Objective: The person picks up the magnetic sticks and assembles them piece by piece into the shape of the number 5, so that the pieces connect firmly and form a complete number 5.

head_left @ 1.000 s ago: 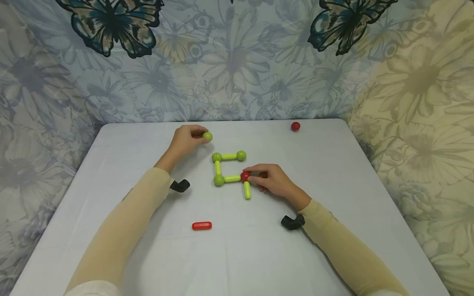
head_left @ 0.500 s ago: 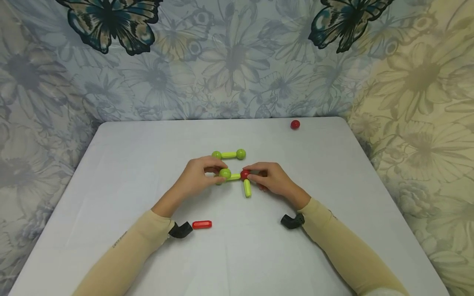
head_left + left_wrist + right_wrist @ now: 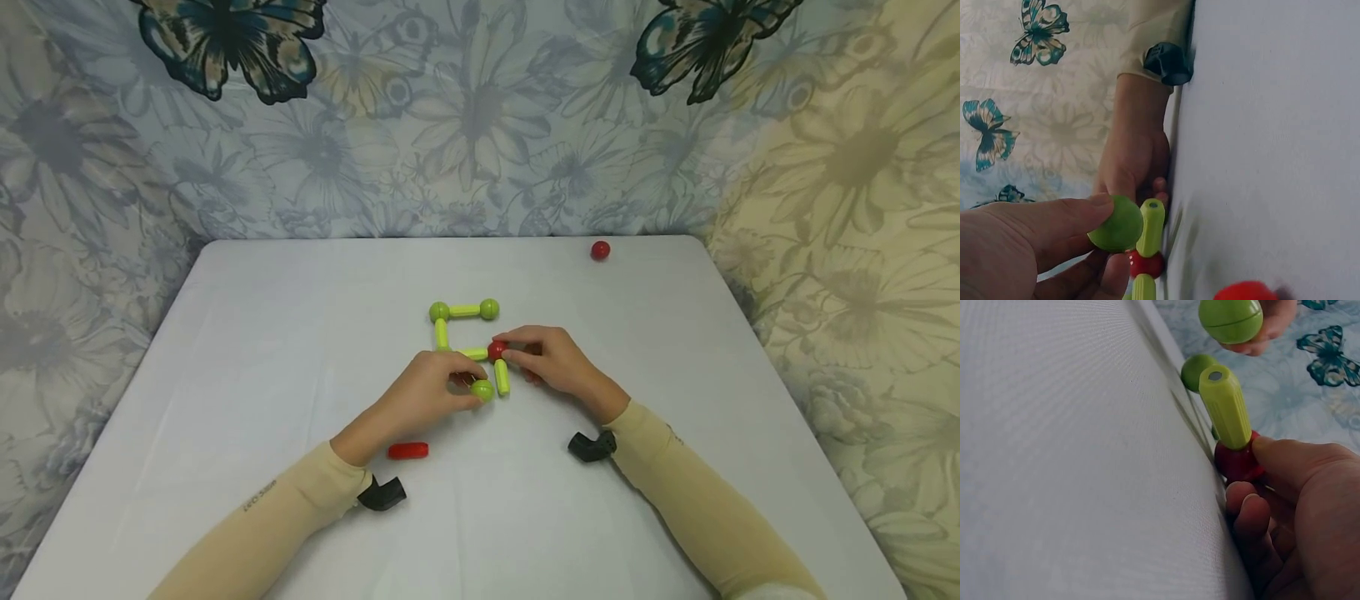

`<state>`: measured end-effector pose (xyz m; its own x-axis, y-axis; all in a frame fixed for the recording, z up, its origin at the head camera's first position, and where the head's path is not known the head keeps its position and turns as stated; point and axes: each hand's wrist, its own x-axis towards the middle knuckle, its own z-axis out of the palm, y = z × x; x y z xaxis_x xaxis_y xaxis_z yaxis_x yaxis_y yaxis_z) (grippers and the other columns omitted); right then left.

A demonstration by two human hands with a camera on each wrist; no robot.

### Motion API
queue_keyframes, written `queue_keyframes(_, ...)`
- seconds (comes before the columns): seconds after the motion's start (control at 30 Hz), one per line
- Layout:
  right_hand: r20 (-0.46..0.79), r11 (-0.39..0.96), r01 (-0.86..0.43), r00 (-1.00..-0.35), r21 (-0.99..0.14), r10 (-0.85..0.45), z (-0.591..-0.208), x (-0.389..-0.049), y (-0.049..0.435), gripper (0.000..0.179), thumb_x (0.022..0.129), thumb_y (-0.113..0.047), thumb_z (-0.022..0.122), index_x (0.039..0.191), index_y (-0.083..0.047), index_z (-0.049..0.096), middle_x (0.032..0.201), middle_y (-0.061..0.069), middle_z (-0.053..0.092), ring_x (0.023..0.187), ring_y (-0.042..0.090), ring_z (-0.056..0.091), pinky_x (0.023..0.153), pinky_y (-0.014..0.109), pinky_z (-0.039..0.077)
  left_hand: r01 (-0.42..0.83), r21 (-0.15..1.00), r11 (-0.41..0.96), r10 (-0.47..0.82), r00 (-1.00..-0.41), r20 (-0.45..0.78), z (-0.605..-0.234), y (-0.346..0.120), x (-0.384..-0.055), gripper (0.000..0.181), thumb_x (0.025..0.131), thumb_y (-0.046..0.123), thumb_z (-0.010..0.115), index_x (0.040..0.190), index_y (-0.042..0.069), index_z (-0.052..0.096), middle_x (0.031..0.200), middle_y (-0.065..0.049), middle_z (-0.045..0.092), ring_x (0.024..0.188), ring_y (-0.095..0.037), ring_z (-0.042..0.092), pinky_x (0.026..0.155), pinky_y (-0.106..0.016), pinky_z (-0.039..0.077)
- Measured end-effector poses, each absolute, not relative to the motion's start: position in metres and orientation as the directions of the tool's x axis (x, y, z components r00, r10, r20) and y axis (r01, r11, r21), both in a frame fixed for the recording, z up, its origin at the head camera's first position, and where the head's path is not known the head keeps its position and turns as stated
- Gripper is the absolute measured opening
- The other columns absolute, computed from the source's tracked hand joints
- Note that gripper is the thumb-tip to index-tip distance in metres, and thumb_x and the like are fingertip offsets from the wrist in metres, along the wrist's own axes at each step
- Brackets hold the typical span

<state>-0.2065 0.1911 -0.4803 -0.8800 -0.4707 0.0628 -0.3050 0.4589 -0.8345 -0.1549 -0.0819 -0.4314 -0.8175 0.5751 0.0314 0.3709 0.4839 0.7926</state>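
Note:
My left hand (image 3: 431,387) pinches a green ball (image 3: 482,390) between thumb and fingers, close to the free end of a light green rod (image 3: 502,378). That rod's other end meets a red ball (image 3: 497,350), which my right hand (image 3: 551,362) pinches. From the red ball, a chain of light green rods and green balls runs left, then back, then right to an end ball (image 3: 489,309). Its near left corner ball is hidden behind my left hand. In the right wrist view, a grey metal disc shows on the rod's tip (image 3: 1215,376), apart from the held green ball (image 3: 1230,319).
A red rod (image 3: 408,451) lies on the white table (image 3: 300,317), near my left wrist. Another red ball (image 3: 600,251) sits at the far right edge. Flowered cloth with butterflies (image 3: 232,46) hangs behind the table.
Holding the green ball, my left hand has come from the far left towards me and right, past the chain, to the near rod's free end. My right hand stays on the red ball.

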Motion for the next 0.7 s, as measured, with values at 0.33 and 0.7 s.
queue_keyframes(0.33, 0.066, 0.464, -0.309, -0.881, -0.83, -0.469, -0.479, -0.208, 0.191, 0.029, 0.106, -0.024, 0.076, 0.134, -0.019, 0.079, 0.072, 0.001, 0.066, 0.053, 0.019, 0.057, 0.05, 0.029, 0.046, 0.39, 0.779, 0.492, 0.603, -0.798, 0.019, -0.444, -0.062, -0.141, 0.021, 0.088, 0.009, 0.092, 0.107, 0.013, 0.082, 0.094, 0.011, 0.071, 0.084, -0.006, 0.066, 0.078, -0.026, 0.057)
queue_keyframes(0.7, 0.044, 0.466, -0.284, -0.886, -0.838, -0.461, -0.479, -0.207, 0.191, 0.028, 0.106, -0.022, 0.075, 0.133, -0.019, 0.079, 0.083, 0.002, 0.068, 0.055, 0.02, 0.058, 0.052, 0.029, 0.048, 0.552, 0.658, 0.512, 0.601, -0.778, 0.184, -0.456, -0.049, -0.134, 0.021, 0.091, 0.012, 0.09, 0.11, 0.015, 0.082, 0.096, 0.005, 0.067, 0.086, -0.01, 0.063, 0.077, -0.027, 0.054)
